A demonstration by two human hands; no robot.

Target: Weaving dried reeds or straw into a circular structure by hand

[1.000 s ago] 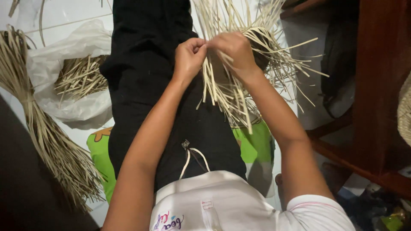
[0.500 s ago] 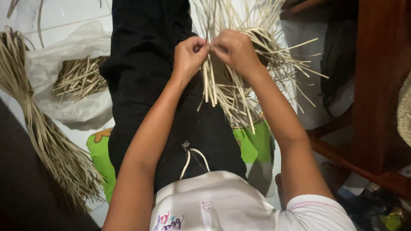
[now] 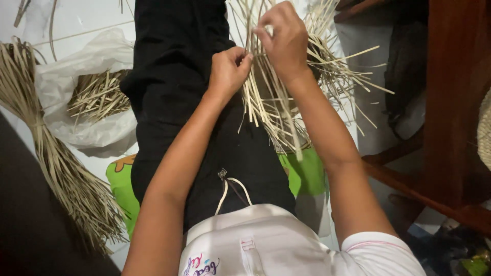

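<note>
Your left hand (image 3: pixel 227 69) and right hand (image 3: pixel 284 38) each pinch strips of the pale straw bundle (image 3: pixel 276 102) lying over your black-clad lap, a white plastic bag (image 3: pixel 76 66) of cut straw at left on the white tiled floor (image 3: pixel 76 20).

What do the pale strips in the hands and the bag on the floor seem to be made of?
Strips: probably dried palm leaf or reed, matte; flat, stiff and straw-coloured, with splayed ends.
Bag: thin plastic film, likely; whitish, translucent, crinkled with a faint sheen, holding shorter strips.
</note>
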